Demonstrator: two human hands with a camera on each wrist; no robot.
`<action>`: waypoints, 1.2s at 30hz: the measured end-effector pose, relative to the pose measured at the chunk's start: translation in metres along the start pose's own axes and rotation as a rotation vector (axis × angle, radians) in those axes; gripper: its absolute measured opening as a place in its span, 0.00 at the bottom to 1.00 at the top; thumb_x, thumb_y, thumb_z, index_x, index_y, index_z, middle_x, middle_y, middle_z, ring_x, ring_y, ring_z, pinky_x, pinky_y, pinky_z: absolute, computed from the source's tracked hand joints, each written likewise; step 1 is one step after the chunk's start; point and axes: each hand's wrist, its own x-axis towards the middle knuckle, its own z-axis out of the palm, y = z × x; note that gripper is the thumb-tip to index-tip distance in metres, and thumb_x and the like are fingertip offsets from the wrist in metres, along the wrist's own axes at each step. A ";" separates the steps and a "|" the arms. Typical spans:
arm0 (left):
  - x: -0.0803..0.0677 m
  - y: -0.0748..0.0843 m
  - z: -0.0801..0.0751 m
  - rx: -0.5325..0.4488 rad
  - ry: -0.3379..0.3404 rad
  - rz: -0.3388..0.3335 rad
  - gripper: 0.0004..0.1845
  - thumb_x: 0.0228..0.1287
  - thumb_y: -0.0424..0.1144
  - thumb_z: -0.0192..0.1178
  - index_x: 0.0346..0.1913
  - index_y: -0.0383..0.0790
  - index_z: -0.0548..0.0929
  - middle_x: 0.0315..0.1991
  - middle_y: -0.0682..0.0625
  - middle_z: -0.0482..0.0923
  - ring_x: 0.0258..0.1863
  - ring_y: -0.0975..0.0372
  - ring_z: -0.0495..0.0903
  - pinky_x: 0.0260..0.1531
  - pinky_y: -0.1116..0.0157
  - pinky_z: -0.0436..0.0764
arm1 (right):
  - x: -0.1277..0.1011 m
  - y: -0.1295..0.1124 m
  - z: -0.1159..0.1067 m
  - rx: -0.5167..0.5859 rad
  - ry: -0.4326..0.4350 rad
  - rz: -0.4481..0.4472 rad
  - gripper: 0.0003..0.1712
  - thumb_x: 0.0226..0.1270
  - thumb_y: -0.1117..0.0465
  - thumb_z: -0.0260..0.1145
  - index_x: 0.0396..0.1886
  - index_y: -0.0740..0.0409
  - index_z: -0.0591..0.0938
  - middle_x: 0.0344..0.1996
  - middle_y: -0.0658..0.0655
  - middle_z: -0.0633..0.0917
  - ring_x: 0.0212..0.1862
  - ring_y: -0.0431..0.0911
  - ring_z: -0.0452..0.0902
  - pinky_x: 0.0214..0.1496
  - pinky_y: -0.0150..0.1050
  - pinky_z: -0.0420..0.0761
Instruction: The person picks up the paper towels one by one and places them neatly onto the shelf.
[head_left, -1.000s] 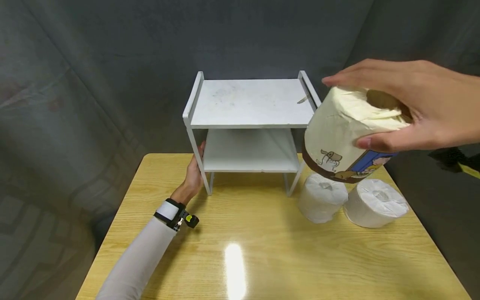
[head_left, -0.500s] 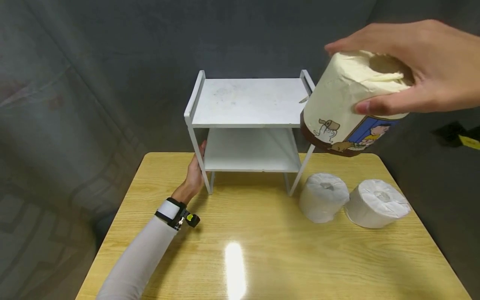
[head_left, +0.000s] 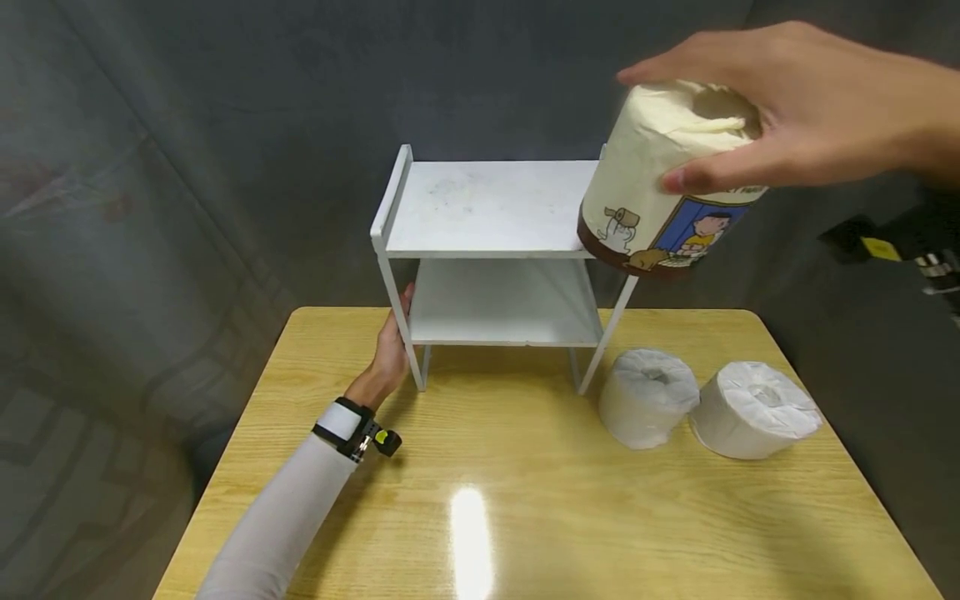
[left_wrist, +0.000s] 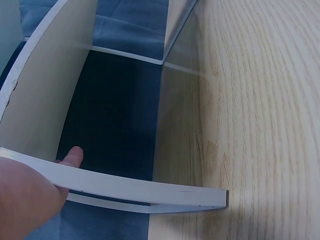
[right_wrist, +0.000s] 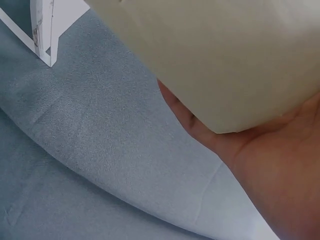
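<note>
Lifted higher and carried leftward across the upper right of the frame: wrapped toilet roll with cartoon print, now overlapping the right end of the white shelf rack in the head view, where half a second back it hung clear to the right of that corner. Right hand gripping the roll from above, fingers curled over its top and down its side, thumb across the printed wrapper; close-up from the right wrist showing only cream wrapper pressed into the palm, grey backdrop beyond. Roll tilted, in the air, not yet touching the rack; judged to be closing on the bare top shelf. Left hand unchanged at centre left, wrapped round the rack's front left leg, thumb tip showing behind the white bar in the left wrist view, apparently steadying the rack. Two plain white rolls unmoved at lower right, side by side on the wooden tabletop, just right of the rack's front right leg.
</note>
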 end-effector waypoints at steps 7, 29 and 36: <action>0.002 -0.001 -0.001 -0.011 -0.005 0.012 0.39 0.87 0.56 0.28 0.86 0.40 0.33 0.88 0.44 0.38 0.85 0.51 0.44 0.81 0.64 0.52 | 0.012 -0.088 -0.023 0.062 -0.020 0.066 0.57 0.61 0.45 0.79 0.86 0.32 0.60 0.74 0.59 0.72 0.53 0.60 0.74 0.42 0.42 0.70; 0.004 -0.006 -0.001 -0.016 0.000 0.016 0.38 0.87 0.57 0.28 0.87 0.42 0.35 0.73 0.49 0.68 0.63 0.71 0.73 0.69 0.72 0.66 | 0.066 -0.100 -0.009 0.114 -0.129 0.069 0.53 0.67 0.40 0.69 0.85 0.56 0.61 0.75 0.70 0.70 0.63 0.64 0.72 0.61 0.66 0.73; 0.006 -0.005 -0.001 -0.026 -0.026 0.055 0.35 0.87 0.53 0.25 0.87 0.42 0.38 0.65 0.57 0.72 0.61 0.71 0.74 0.65 0.73 0.68 | 0.079 -0.096 -0.001 0.070 -0.170 0.099 0.55 0.67 0.38 0.66 0.85 0.61 0.58 0.77 0.73 0.66 0.68 0.69 0.69 0.65 0.73 0.71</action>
